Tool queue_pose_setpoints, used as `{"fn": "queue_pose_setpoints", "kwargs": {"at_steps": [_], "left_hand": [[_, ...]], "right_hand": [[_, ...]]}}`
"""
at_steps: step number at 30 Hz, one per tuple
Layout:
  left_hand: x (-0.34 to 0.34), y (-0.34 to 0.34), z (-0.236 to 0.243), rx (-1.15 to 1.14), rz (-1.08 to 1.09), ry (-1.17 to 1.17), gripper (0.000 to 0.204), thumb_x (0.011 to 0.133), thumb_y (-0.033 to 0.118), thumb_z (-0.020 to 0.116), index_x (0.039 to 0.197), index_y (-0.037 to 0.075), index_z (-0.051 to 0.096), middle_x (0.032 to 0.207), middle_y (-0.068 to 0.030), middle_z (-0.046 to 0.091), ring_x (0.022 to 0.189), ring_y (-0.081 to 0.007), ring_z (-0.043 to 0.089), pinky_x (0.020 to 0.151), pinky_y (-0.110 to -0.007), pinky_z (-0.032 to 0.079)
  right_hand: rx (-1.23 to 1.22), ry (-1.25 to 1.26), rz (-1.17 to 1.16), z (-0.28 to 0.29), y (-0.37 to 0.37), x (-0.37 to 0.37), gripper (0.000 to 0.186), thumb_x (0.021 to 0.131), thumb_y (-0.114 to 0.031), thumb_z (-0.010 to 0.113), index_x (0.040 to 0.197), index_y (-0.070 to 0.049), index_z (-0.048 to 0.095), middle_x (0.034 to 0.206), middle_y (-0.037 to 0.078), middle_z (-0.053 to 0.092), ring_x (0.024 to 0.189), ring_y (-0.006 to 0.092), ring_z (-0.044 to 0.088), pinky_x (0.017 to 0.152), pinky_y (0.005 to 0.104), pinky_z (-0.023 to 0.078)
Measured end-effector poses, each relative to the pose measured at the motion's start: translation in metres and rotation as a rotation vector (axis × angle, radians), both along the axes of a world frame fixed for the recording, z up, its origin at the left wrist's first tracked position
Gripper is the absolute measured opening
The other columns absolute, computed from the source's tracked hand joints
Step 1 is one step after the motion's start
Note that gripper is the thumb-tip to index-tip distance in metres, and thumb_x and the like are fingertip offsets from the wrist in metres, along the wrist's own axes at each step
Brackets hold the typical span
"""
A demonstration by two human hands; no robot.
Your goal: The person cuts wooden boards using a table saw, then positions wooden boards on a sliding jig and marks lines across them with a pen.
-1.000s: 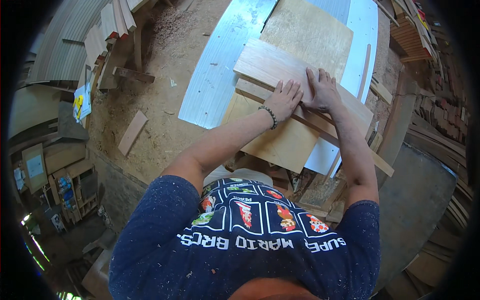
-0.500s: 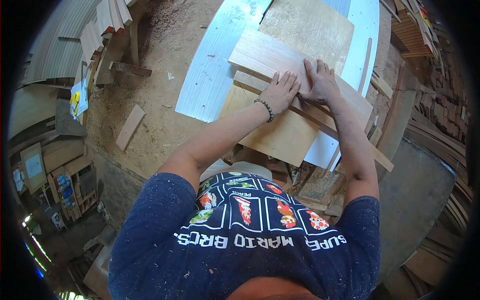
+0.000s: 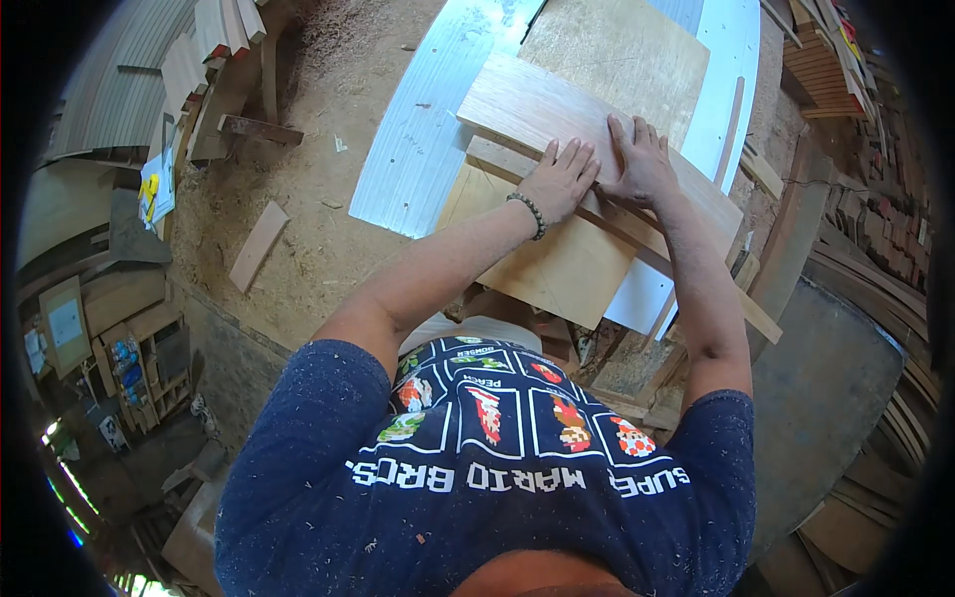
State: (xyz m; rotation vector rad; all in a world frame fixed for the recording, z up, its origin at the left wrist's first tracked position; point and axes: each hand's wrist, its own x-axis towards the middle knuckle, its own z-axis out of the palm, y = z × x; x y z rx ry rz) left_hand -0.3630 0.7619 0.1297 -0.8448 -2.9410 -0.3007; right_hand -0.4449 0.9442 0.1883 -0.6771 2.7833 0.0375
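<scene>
My left hand [image 3: 559, 182] lies open, fingers extended, on a narrow wooden board [image 3: 497, 159]. Just to its right, my right hand [image 3: 640, 169] is open with thumb and fingers apart, pressing on a wider pale plank [image 3: 527, 109] that lies along the far side of the narrow board. Both boards run diagonally across two plywood panels, one beyond them [image 3: 612, 55] and one nearer [image 3: 552, 279]. Beneath these is a ridged silver-coloured metal surface [image 3: 403, 149]. My hands and forearms hide parts of both boards.
A loose offcut [image 3: 257, 244] lies on the dusty surface at left. Stacked planks [image 3: 214, 40] stand at upper left, near papers with a yellow object [image 3: 151, 191]. A grey sheet [image 3: 826, 378] is at right, beside piles of timber [image 3: 885, 229]. A cluttered shelf [image 3: 144, 373] is at lower left.
Compared with a second ago, both hands and the boards under them appear slightly farther up and left. In the last half second they have barely moved.
</scene>
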Motion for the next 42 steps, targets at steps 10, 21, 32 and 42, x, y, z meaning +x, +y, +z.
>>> {"fn": "queue_pose_setpoints", "kwargs": {"at_steps": [10, 21, 32, 42], "left_hand": [[-0.010, 0.002, -0.004, -0.042, -0.041, 0.036, 0.051, 0.098, 0.023, 0.041, 0.143, 0.000, 0.042, 0.151, -0.0236, 0.037, 0.140, -0.0406, 0.036, 0.112, -0.057, 0.030], [-0.108, 0.021, -0.005, -0.064, -0.015, 0.021, 0.055, 0.095, 0.022, 0.047, 0.145, 0.001, 0.039, 0.152, -0.0207, 0.037, 0.139, -0.0394, 0.037, 0.112, -0.055, 0.033], [-0.149, 0.025, -0.001, -0.078, -0.039, 0.030, 0.056, 0.095, 0.026, 0.048, 0.145, 0.003, 0.039, 0.151, -0.0202, 0.038, 0.138, -0.0394, 0.039, 0.111, -0.055, 0.033], [-0.183, 0.030, -0.006, -0.087, -0.032, 0.051, 0.055, 0.096, 0.027, 0.047, 0.144, 0.003, 0.040, 0.150, -0.0200, 0.039, 0.137, -0.0394, 0.040, 0.110, -0.055, 0.035]], "right_hand": [[-0.002, 0.012, -0.078, -0.006, -0.004, 0.008, 0.116, 0.063, -0.053, 0.081, 0.157, -0.023, 0.019, 0.159, 0.028, 0.012, 0.146, 0.0490, 0.013, 0.114, 0.0653, 0.018], [0.035, 0.026, -0.143, -0.002, 0.007, -0.098, 0.112, 0.063, -0.052, 0.077, 0.156, -0.024, 0.022, 0.153, 0.026, 0.026, 0.142, 0.0437, 0.025, 0.114, 0.0622, 0.022], [0.045, 0.026, -0.155, -0.002, 0.016, -0.136, 0.112, 0.065, -0.055, 0.078, 0.157, -0.029, 0.020, 0.157, 0.023, 0.022, 0.145, 0.0424, 0.021, 0.117, 0.0590, 0.018], [0.028, 0.061, -0.139, -0.001, 0.021, -0.166, 0.112, 0.063, -0.054, 0.077, 0.156, -0.026, 0.022, 0.155, 0.024, 0.024, 0.144, 0.0410, 0.023, 0.116, 0.0614, 0.020]]}}
